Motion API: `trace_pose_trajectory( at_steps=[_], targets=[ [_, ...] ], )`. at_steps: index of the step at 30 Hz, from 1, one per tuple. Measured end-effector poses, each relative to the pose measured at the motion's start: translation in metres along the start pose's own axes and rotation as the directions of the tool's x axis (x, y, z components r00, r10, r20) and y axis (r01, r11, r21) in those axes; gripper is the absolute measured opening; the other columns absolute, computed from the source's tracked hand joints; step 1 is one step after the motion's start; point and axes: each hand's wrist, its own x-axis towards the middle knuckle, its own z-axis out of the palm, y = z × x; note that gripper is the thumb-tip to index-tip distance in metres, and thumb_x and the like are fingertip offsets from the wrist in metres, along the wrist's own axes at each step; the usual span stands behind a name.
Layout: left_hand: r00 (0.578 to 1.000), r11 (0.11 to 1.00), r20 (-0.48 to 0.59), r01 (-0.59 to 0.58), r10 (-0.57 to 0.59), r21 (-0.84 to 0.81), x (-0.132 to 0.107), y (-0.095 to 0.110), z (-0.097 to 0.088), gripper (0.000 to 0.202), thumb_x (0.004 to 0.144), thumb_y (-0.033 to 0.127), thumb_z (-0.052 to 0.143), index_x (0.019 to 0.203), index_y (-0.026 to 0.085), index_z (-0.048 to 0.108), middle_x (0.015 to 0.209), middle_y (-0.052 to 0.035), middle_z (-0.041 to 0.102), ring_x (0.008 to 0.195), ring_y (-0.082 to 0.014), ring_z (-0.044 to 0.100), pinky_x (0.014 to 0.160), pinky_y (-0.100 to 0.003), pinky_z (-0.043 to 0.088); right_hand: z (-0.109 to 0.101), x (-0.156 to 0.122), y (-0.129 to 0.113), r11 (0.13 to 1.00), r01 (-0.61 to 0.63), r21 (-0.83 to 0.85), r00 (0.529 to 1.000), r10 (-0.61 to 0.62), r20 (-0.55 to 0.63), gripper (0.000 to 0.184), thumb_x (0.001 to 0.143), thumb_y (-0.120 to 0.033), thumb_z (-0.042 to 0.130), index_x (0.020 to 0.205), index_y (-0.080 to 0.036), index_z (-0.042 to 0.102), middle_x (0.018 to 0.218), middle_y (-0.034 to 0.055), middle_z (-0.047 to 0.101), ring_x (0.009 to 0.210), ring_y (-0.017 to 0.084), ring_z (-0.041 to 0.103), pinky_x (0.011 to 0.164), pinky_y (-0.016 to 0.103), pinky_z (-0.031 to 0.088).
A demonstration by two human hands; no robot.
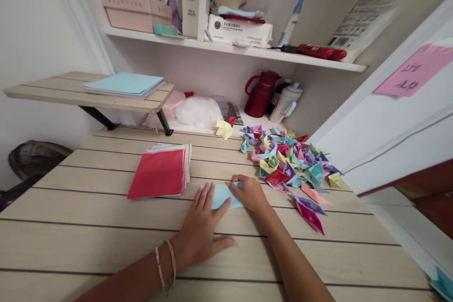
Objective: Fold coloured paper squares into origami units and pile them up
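Note:
A light blue sheet of origami paper (220,196), folded into a rectangle, lies on the slatted wooden table between my hands. My left hand (202,226) rests flat over its left part, fingers spread. At the paper's upper right, the fingers of my right hand (250,192) are curled in, with thumb and forefinger closed at the edge. Left of my hands sits a stack of square coloured paper (155,173), red on top. To the right is a heap of small folded paper boats (288,158) in many colours, with several pointed pieces (309,214) nearer to me.
A small raised stand (46,86) carries more coloured sheets (123,84) at the back left. Behind the table are a red jug (261,94), a pale bottle (285,103) and a yellow folded paper (224,129). A loaded shelf (300,58) overhangs the back.

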Motion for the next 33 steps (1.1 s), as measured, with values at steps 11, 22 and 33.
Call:
trace_pose_trajectory(
  at_steps=[11,22,33],
  targets=[
    [0.999,0.999,0.011,0.032,-0.032,-0.006,-0.001,0.0,0.003,0.081,0.069,0.066,0.047,0.137,0.027,0.027,0.148,-0.0132,0.009,0.133,-0.0385,0.005,0.102,-0.058,0.015,0.003,-0.001,0.003,0.998,0.024,0.053,0.999,-0.021,-0.049,0.011,0.074,-0.032,0.055,0.077,-0.021,0.054,0.073,-0.0009,0.064,0.064,0.016,0.059,0.059,0.024,0.035],
    [1.0,1.0,0.001,0.029,-0.029,-0.003,-0.001,0.0,0.001,0.082,0.068,0.065,0.05,0.137,0.027,0.027,0.149,-0.0109,0.008,0.132,-0.0381,0.008,0.102,-0.057,0.014,0.003,0.0,0.003,0.998,0.012,0.066,0.999,-0.009,-0.04,0.012,0.073,-0.032,0.054,0.077,-0.021,0.054,0.075,0.0003,0.065,0.066,0.017,0.059,0.06,0.025,0.036],
    [1.0,1.0,-0.012,0.025,-0.025,0.009,-0.001,0.001,0.0,0.08,0.069,0.064,0.05,0.136,0.028,0.027,0.149,-0.0115,0.008,0.133,-0.038,0.008,0.102,-0.057,0.014,-0.005,-0.014,0.009,0.988,-0.06,0.143,0.994,0.073,-0.086,0.021,0.067,-0.03,0.058,0.081,-0.02,0.045,0.058,-0.0037,0.053,0.051,0.015,0.05,0.05,0.024,0.034]
  ],
)
